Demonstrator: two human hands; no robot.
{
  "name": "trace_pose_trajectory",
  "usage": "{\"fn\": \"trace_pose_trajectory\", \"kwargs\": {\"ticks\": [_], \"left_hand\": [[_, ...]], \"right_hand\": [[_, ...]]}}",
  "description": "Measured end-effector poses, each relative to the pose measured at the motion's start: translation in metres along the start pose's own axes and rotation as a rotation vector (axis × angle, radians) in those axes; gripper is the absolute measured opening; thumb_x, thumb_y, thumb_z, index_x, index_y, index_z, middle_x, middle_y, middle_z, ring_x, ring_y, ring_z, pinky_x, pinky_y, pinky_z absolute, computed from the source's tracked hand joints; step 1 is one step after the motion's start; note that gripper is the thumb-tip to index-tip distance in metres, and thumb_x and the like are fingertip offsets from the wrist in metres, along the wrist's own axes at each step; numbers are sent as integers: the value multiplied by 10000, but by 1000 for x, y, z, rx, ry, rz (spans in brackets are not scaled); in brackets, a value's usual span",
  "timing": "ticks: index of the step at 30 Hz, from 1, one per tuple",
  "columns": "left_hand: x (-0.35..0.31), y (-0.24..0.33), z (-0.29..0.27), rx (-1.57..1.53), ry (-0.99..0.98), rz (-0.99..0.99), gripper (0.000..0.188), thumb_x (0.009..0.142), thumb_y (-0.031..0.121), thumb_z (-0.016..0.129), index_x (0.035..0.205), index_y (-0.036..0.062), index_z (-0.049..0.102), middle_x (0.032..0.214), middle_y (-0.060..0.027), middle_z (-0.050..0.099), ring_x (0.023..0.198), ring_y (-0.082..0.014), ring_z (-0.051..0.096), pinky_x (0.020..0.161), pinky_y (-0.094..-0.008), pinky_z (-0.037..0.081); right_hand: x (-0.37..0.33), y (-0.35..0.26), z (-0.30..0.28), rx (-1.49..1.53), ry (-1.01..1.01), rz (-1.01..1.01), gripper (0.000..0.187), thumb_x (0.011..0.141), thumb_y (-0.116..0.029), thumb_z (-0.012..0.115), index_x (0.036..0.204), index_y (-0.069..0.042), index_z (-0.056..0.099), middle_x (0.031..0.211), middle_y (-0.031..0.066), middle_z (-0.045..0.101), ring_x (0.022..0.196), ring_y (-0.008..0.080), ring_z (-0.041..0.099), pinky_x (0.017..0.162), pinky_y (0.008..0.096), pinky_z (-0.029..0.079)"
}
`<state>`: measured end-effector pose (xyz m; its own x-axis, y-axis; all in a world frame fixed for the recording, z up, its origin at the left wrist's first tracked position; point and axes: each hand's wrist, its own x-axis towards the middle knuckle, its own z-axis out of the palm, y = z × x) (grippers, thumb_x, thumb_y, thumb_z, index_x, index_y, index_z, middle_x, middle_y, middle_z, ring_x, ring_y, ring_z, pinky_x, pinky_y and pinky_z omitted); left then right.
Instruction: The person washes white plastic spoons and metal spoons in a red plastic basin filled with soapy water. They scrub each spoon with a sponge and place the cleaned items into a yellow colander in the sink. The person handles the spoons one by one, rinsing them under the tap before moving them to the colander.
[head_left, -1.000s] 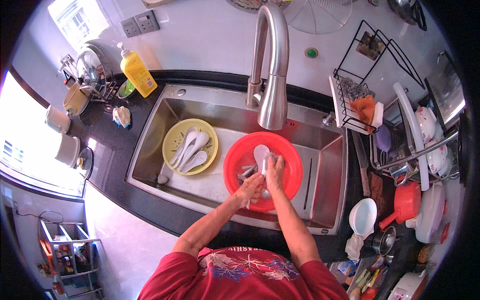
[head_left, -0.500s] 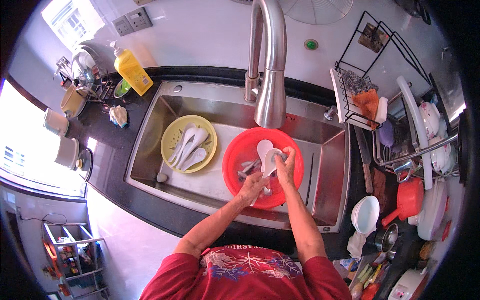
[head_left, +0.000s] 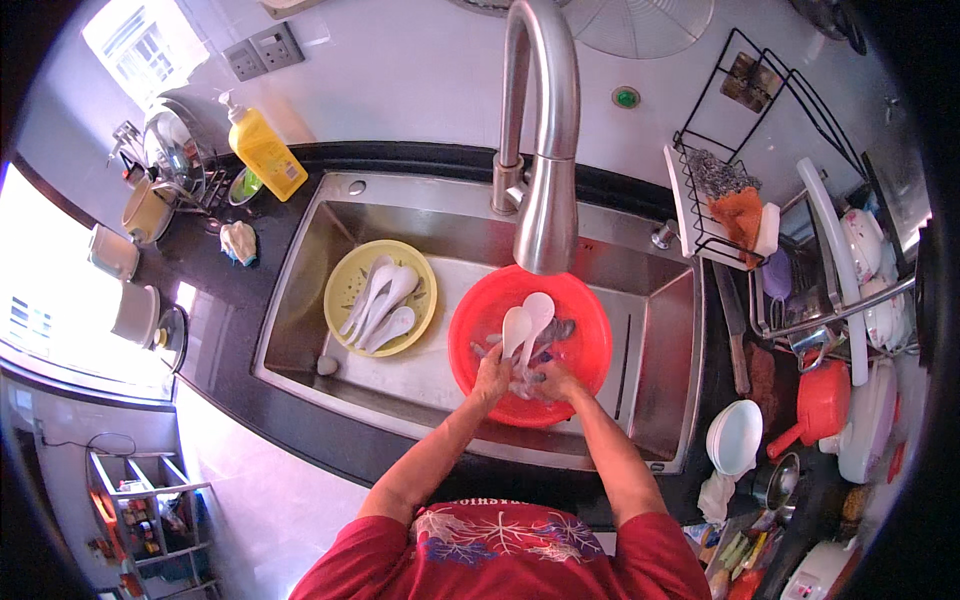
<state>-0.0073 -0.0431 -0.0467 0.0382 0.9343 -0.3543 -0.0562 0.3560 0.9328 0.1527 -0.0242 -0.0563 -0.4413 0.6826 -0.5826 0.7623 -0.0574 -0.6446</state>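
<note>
My left hand (head_left: 492,376) is closed round the handle of a white soup spoon (head_left: 516,326), holding its bowl end up over the left side of a red basin (head_left: 590,372). My right hand (head_left: 556,382) is low in the basin, its fingers curled in; something greyish shows at the fingertips, too small to make out. Another white spoon (head_left: 539,308) stands just behind the first, its lower end hidden. Greyish, wet-looking pieces lie around the hands. Left of the basin, a yellow colander (head_left: 343,275) holds several white spoons (head_left: 384,300).
The steel sink (head_left: 440,398) surrounds both vessels, and the faucet (head_left: 546,215) hangs over the basin's back edge. A yellow pump bottle (head_left: 266,155) stands back left. Stacked bowls (head_left: 735,438), a knife (head_left: 735,325) and a wire rack (head_left: 722,225) are on the right.
My right hand has left the spoon's bowl and moved down into the basin. The spoon in my left hand has shifted left and lower. The view has tilted slightly.
</note>
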Motion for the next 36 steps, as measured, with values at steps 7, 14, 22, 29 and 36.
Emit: {"fn": "trace_pose_trajectory", "kwargs": {"ticks": [7,14,22,29,36], "left_hand": [[-6,5,2,-265,-195,-194,285,850,134,424,1129,108,479,673,49,461,506,-46,378,410,-192,304],[-21,36,3,-328,-230,-369,113,857,156,409,955,148,465,567,64,346,413,-43,301,328,-188,223],[-18,37,1,-267,-280,-351,50,846,169,414,884,149,439,558,62,341,397,-50,297,317,-193,219],[-19,30,8,-268,-237,-285,150,844,130,420,974,112,493,579,65,366,443,-44,323,359,-189,248],[-12,16,3,-211,-192,-91,250,809,83,408,1032,40,510,605,28,411,515,-51,378,423,-219,303]], "right_hand": [[11,-43,-23,-241,1030,-287,180,690,-70,577,869,-56,562,863,119,478,802,321,485,669,405,418],[16,-63,-27,-292,1041,-280,144,652,-61,601,788,-60,554,802,122,509,786,304,509,654,403,429],[15,-67,-26,-265,1036,-326,124,662,-88,584,770,-59,530,778,100,518,772,302,506,659,415,400],[21,-58,-18,-381,1183,-178,150,651,-99,601,791,-76,554,757,72,505,761,278,495,647,402,386],[-8,-29,-41,116,518,-212,148,706,-134,558,764,-4,598,673,150,589,631,318,572,588,420,442]]}}
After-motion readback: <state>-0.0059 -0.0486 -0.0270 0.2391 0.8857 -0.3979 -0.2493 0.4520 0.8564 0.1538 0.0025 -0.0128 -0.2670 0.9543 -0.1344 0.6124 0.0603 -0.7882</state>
